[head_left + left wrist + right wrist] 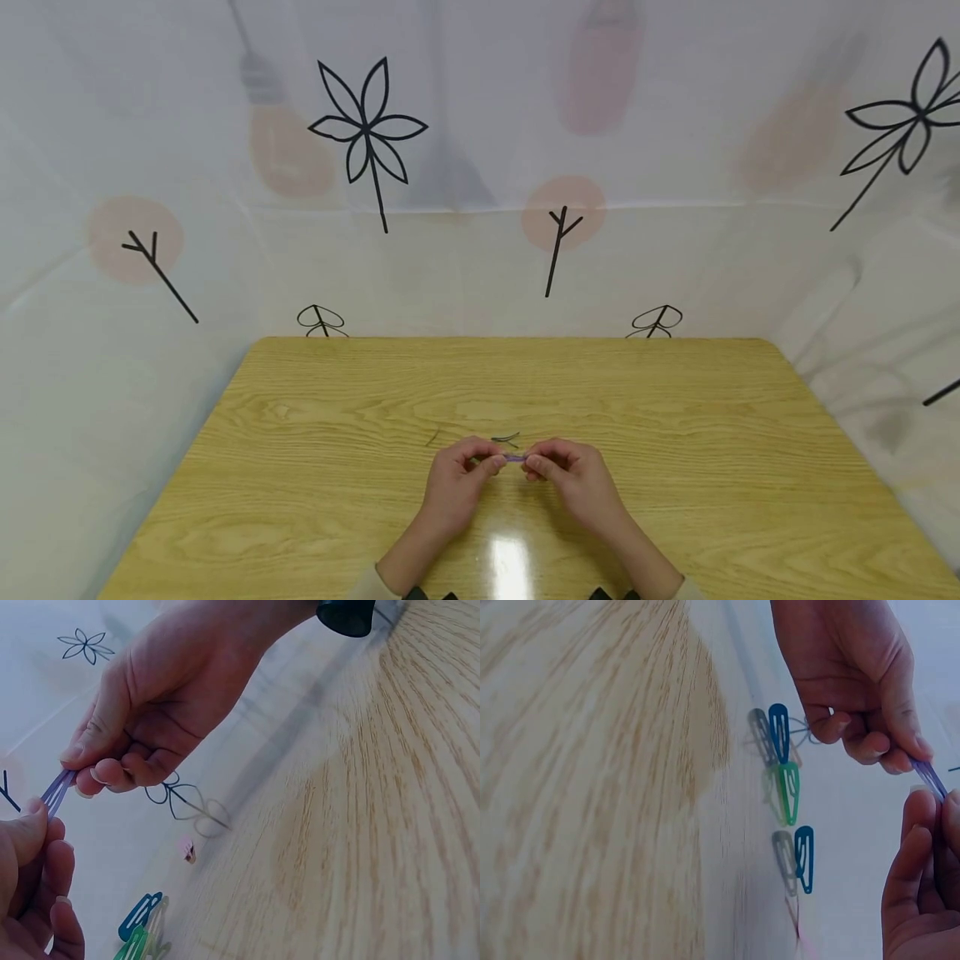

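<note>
Purple clip [514,457] above table [300,517]; left hand [457,479] pinching it at 9 o'clock, right hand [582,479] pinching at 3, likely to steady both ends; other clips [789,793] towards 12 o'clock, seemingly within easy reach
</note>
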Demonstrator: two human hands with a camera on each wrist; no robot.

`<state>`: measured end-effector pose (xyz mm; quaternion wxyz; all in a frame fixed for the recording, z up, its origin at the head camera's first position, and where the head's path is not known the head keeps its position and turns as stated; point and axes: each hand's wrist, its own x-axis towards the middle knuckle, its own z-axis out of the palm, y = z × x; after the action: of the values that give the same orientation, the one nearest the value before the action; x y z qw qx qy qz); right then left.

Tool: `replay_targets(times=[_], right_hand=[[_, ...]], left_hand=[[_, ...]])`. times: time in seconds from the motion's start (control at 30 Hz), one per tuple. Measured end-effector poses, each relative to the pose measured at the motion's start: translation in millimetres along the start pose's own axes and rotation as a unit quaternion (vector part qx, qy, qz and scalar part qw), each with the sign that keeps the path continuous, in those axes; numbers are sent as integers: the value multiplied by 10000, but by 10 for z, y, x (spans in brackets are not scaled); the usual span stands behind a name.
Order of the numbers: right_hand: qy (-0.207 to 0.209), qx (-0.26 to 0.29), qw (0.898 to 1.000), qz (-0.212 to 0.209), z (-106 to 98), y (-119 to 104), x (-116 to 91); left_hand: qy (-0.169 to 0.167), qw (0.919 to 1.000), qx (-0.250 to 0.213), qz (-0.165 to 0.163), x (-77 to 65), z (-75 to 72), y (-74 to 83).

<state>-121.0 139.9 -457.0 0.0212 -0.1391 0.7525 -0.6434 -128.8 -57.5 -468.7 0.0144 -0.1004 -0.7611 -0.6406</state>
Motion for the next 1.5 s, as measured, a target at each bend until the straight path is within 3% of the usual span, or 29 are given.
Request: replay_targets(times=[0.17,0.57,0.87,1.2,1.5], right_hand=[[-46,0,10000,-34,0,-3,-1],[-64,-35,10000,21,-10,-15,4],[127,98,9998,109,1,-2,-1],[564,-124,9978,-327,35,49,-17],[683,-255,9967,-358,72,77,-27]], left_hand=[[-65,9999,85,-60,4,-8,10],[-306,9988,-216,300,-18,-31,-28],[-158,9994,-291,89,-17,-23,-22],[-158,9983,-552,-65,-19,-10,-62],[-96,9979,-598,-232,-12,16,-78]])
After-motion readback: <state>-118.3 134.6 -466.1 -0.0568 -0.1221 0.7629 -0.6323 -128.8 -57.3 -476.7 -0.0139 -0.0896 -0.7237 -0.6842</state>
